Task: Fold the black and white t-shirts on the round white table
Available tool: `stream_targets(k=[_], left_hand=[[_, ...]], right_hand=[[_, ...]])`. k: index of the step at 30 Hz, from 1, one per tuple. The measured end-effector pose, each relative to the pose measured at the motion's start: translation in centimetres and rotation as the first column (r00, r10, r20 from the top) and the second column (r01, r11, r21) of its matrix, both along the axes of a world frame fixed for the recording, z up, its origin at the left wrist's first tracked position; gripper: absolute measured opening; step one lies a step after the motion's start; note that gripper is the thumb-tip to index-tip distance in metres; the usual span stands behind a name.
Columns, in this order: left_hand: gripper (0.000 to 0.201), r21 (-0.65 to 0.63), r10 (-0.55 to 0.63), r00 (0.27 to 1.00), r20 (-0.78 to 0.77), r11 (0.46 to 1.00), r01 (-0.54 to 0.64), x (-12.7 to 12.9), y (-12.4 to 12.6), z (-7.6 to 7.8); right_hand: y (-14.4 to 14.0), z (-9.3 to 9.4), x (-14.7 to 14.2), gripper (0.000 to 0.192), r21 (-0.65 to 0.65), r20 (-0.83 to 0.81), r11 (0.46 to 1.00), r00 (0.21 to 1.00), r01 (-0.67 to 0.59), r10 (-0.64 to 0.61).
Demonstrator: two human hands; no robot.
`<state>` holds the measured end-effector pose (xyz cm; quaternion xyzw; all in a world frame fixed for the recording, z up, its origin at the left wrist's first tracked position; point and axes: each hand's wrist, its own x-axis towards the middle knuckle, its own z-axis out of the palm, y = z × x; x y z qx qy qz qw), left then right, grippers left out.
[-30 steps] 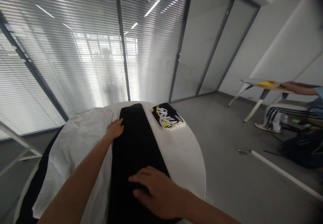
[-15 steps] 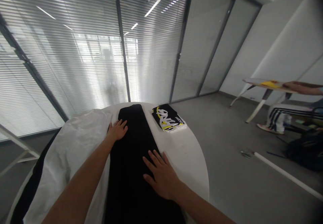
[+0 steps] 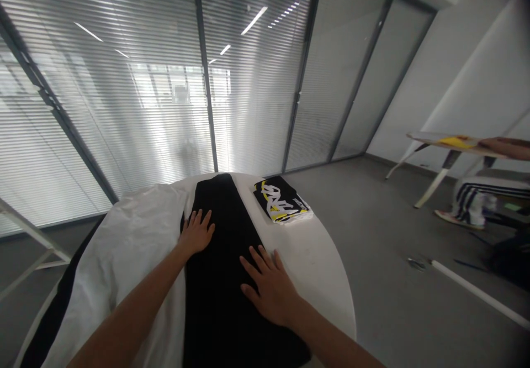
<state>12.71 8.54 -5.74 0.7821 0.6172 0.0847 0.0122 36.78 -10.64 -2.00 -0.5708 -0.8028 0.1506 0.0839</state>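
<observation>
A long strip of black cloth (image 3: 226, 268) lies flat across the white round table, running away from me. My left hand (image 3: 197, 232) rests on its left edge with the fingers spread, close to where it meets a rumpled white cloth (image 3: 136, 230). On the right edge of the black cloth my right hand (image 3: 271, 288) lies flat, fingers apart. Neither hand grips anything. Beyond my right hand sits a folded black garment (image 3: 281, 196) with white and yellow print. The kind of garment the black strip belongs to cannot be made out.
The table's bare rim (image 3: 335, 271) curves along the right. On the floor lie a white pole (image 3: 476, 293) and a small metallic object (image 3: 416, 264). At a second table (image 3: 418, 138) on the right, a person sits with a hand near yellow cloth (image 3: 455, 142). Blinded glass panels stand behind.
The view has shifted slightly, so the scene sits a little lower and further right. My left hand has turned a little, its fingers pointing more away from me. Both hands still lie on the black cloth.
</observation>
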Motion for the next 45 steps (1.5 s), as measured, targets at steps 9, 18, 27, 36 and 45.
stream_targets(k=[9, 18, 27, 36, 45], left_hand=[[0.051, 0.066, -0.031, 1.0, 0.0, 0.997, 0.031, 0.2, -3.0, 2.0], [0.053, 0.087, -0.119, 0.992, 0.051, 0.99, 0.115, -0.4, -2.0, 1.4], [0.05, 0.019, -0.14, 0.989, 0.051, 0.99, 0.139, -1.0, -2.1, 2.2], [0.031, 0.04, -0.099, 0.965, 0.241, 0.995, 0.092, -1.2, -1.5, 3.2], [0.041, -0.081, 0.13, 0.809, 0.573, 0.991, -0.102, -3.3, 2.6, 2.5]], right_hand=[[-2.9, 3.0, 0.8, 0.066, -0.039, 0.064, 0.994, 0.992, -0.106, 0.108], [11.1, 4.9, -1.4, 0.044, 0.121, -0.08, 0.989, 0.994, 0.089, -0.08], [15.9, -0.7, -3.5, 0.06, 0.059, 0.105, 0.997, 0.993, 0.043, -0.05], [15.8, 3.4, -1.8, 0.047, -0.023, 0.129, 1.0, 0.992, 0.014, -0.011], [20.9, 0.3, 0.2, 0.045, 0.076, -0.269, 0.954, 0.927, 0.29, -0.26]])
